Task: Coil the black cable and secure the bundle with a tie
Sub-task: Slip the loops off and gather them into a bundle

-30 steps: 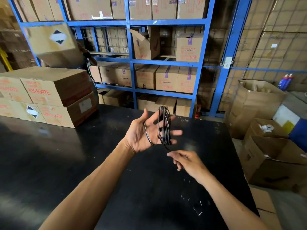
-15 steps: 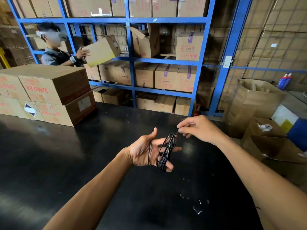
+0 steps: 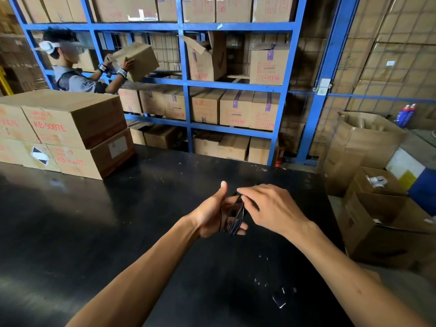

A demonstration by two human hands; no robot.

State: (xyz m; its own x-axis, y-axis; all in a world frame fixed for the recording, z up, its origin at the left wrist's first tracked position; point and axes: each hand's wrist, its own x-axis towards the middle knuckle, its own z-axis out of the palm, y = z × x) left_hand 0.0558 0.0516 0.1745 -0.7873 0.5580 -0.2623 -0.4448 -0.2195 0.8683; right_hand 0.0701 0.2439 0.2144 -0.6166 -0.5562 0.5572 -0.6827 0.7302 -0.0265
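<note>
Plainly, black cable (image 3: 233,218) loops around left hand (image 3: 212,215).

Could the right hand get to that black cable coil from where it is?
Yes, it looks so: the right hand is already at the top of the black cable coil, which the left hand holds above the black table. Nothing lies between them.

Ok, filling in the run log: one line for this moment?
stage: coiling | left hand: holds black cable loops | right hand: pinching at coil top | tie: not visible | black table: beneath hands
</note>
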